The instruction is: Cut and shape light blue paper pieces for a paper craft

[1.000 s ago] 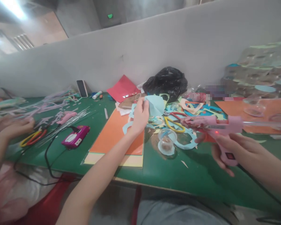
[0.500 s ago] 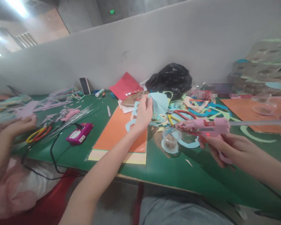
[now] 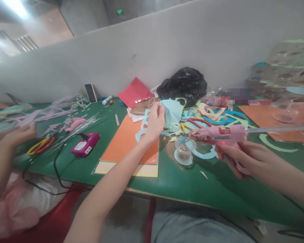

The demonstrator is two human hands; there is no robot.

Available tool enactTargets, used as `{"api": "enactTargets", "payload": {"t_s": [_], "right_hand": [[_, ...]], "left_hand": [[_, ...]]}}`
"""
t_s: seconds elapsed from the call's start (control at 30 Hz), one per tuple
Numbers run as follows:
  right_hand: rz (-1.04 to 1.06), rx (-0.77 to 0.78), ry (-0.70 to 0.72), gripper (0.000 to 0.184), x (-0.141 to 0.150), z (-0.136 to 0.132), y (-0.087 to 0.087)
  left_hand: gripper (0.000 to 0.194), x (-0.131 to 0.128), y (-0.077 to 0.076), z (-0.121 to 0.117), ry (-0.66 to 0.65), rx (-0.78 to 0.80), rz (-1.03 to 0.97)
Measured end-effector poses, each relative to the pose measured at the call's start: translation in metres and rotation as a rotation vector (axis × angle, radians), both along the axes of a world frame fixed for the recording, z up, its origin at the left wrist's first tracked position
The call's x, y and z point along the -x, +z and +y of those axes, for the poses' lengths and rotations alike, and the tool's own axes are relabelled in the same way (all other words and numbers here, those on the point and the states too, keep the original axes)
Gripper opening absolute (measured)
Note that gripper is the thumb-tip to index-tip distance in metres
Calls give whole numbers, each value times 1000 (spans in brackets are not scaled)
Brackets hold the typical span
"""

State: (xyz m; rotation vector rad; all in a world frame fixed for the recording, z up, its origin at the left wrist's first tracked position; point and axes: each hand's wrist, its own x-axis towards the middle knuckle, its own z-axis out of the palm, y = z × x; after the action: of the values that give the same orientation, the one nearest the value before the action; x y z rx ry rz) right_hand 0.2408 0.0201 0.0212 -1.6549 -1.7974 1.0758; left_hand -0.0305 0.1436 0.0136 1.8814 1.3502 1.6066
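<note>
My left hand (image 3: 155, 123) pinches a light blue paper piece (image 3: 172, 111) by its left edge, holding it above the table. Wrapped round the handle of a pink glue gun (image 3: 218, 134) is my right hand (image 3: 245, 158). A red light glows on the gun, and a long clear glue stick (image 3: 276, 129) sticks out of its back. The nozzle points left, below the blue paper and apart from it. Under the nozzle stands a small clear plastic cup (image 3: 184, 145) with light blue paper at its base. Red-handled pliers (image 3: 197, 123) lie among paper scraps behind the gun.
Orange paper sheets (image 3: 128, 145) lie under my left forearm. A black plastic bag (image 3: 183, 86) and red paper (image 3: 135, 92) are at the back. To the left are a purple power box (image 3: 86, 145) with cords, a phone (image 3: 91, 93) and a co-worker's hand (image 3: 21, 136) with pale purple paper.
My hands keep their holds, with almost no movement. The whole view has shifted very slightly, and the co-worker's hand at the left has moved a little left.
</note>
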Motion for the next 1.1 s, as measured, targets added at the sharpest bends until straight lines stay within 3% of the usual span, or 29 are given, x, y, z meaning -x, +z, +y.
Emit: {"api": "enactTargets", "payload": {"t_s": [0.27,0.63,0.8,0.93,1.1], "right_hand": [[32,20,5,68,0,0,1],[3,32,-7,77,4,1,9],[-54,-8,-33,76,-9,-3,15],[-72,-42,-79,72,-32,-11,6],[-53,28,-130,64,-54,-23,-11]], "left_hand": [[25,-1,-2,0,-13,2,0],[27,-2,-2,0,4,2,23],[25,-3,2,-3,9,8,28],[23,-3,5,-6,22,0,51],[22,-4,7,-8,11,-9,35]]}}
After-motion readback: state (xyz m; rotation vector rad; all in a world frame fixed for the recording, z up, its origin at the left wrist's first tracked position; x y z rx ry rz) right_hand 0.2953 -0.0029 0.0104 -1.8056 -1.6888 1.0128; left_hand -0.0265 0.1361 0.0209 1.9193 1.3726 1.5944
